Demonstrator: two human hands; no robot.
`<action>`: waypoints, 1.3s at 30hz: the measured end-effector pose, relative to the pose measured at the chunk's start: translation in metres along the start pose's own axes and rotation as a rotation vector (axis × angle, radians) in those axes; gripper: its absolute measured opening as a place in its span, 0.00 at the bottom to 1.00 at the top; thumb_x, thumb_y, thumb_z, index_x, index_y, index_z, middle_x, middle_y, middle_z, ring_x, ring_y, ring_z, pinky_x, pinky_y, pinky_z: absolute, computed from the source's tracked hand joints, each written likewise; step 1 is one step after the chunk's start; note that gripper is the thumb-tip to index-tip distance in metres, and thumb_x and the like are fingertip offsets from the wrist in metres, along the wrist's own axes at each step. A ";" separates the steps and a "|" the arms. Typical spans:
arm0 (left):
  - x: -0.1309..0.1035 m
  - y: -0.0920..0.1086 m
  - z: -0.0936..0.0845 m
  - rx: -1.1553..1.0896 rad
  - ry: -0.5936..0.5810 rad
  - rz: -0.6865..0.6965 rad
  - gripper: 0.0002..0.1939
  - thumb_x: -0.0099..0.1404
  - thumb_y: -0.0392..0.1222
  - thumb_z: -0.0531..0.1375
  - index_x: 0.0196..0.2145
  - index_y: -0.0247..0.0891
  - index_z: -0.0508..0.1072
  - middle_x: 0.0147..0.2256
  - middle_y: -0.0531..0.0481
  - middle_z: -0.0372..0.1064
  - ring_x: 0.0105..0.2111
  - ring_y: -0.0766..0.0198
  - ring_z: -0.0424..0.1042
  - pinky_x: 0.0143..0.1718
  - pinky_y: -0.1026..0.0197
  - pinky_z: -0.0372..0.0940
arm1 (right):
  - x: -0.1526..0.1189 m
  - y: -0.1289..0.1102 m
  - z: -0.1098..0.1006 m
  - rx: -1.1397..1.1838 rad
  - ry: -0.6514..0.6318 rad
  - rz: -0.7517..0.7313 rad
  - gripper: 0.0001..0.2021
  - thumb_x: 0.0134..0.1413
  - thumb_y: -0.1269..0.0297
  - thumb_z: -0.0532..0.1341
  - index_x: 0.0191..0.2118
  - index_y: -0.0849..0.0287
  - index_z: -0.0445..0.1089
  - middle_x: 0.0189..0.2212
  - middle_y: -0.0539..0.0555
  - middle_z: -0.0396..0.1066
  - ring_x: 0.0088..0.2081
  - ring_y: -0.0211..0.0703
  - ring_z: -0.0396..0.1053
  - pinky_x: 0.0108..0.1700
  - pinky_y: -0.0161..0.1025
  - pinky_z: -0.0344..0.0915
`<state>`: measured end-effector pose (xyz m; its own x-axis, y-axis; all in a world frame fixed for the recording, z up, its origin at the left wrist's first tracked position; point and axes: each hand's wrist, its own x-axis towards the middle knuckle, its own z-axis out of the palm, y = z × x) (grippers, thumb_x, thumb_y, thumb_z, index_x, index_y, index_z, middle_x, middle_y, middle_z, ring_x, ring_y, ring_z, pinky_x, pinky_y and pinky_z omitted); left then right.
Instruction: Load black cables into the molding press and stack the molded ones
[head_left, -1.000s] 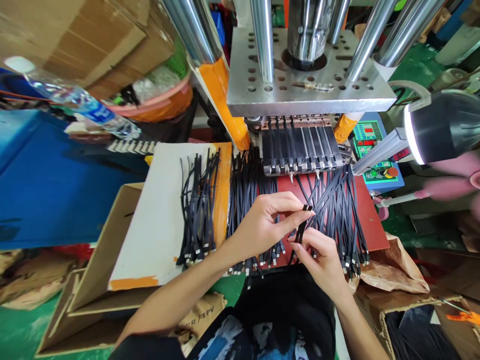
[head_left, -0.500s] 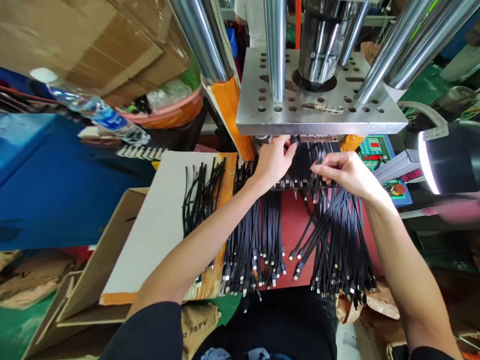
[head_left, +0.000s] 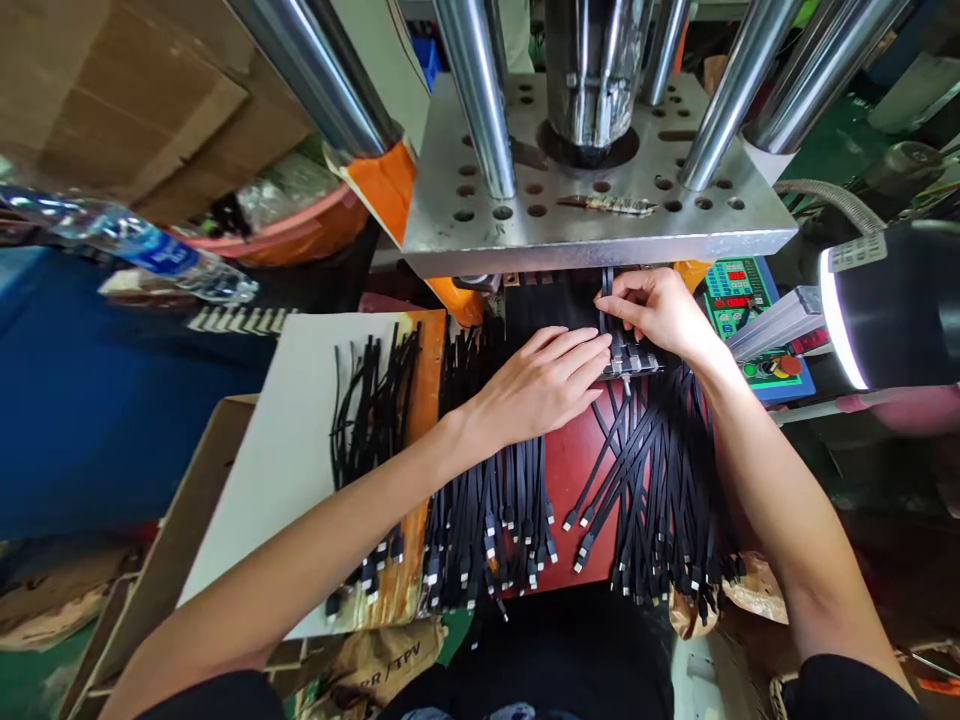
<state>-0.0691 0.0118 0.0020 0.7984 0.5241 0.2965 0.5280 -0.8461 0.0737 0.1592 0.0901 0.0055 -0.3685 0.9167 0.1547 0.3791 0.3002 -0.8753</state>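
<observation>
My left hand lies with fingers stretched over the front edge of a black mold fixture, under the press plate. At the fixture's right part, my right hand pinches a flat black USB cable between thumb and fingers. Connector ends sit in a row along the fixture's front, partly covered by my left hand. A thick bunch of black cables hangs over the red surface on the right. Another bunch lies below my left wrist.
A steel press plate with thick columns sits just above my hands. More cables lie on a white board at left. A control panel and a lamp stand at right; a water bottle is far left.
My left hand has come back from under the press plate toward me, its fingers now stretched over the fixture's front edge. The right hand stays at the fixture, pinching a cable. The view has shifted.
</observation>
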 end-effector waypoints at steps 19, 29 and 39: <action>0.029 0.040 0.007 0.106 -0.143 -0.383 0.35 0.79 0.53 0.52 0.73 0.25 0.60 0.75 0.29 0.51 0.76 0.42 0.51 0.75 0.38 0.49 | -0.072 -0.020 0.014 -0.960 0.081 -0.057 0.26 0.71 0.73 0.48 0.62 0.56 0.79 0.43 0.64 0.71 0.44 0.56 0.68 0.47 0.50 0.65; 0.072 -0.038 0.012 0.063 -0.068 -0.400 0.29 0.80 0.42 0.48 0.69 0.19 0.64 0.70 0.26 0.62 0.71 0.44 0.62 0.74 0.40 0.51 | 0.012 -0.009 0.015 -1.045 0.021 0.057 0.26 0.73 0.72 0.48 0.68 0.62 0.70 0.56 0.71 0.74 0.55 0.61 0.70 0.56 0.52 0.65; 0.051 -0.037 0.000 -0.067 0.141 -0.219 0.22 0.77 0.38 0.51 0.63 0.28 0.71 0.67 0.33 0.68 0.67 0.50 0.67 0.70 0.45 0.60 | -0.003 -0.012 0.010 -0.887 0.132 -0.025 0.24 0.67 0.75 0.49 0.62 0.66 0.72 0.59 0.71 0.73 0.60 0.63 0.69 0.61 0.54 0.64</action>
<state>-0.0480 0.0703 0.0140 0.6170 0.6803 0.3956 0.6592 -0.7214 0.2124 0.1472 0.0810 0.0108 -0.3051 0.9137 0.2683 0.9091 0.3634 -0.2035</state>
